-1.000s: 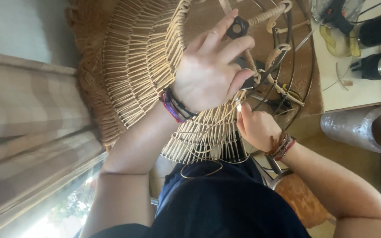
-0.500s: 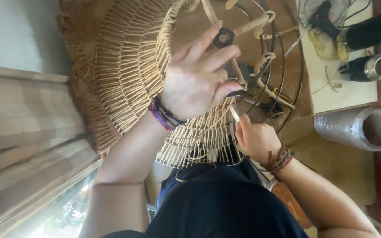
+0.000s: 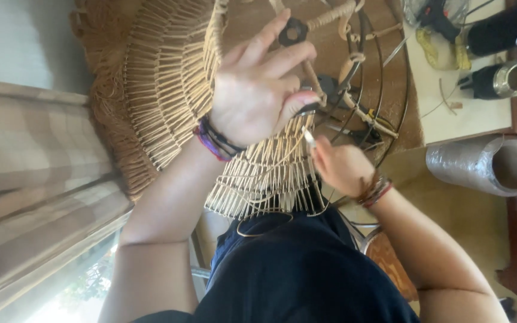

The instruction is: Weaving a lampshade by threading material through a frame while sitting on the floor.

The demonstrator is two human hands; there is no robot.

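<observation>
the woven cane shade (image 3: 169,90) fills the left and middle, its strands wound over a black wire frame (image 3: 384,72). the left hand (image 3: 258,90) lies across the weave with fingers spread, thumb and forefinger closed on a cane strand (image 3: 309,72) at the frame's spoke. just below and right, the right hand (image 3: 342,167) pinches a pale strand end (image 3: 308,136) (its long axis points up toward the left hand), so the right grip is nearer that end. a foil-wrapped roll (image 3: 486,164) lies far right.

Left hand (image 3: 255,96) higher along wicker frame (image 3: 169,90) now
</observation>
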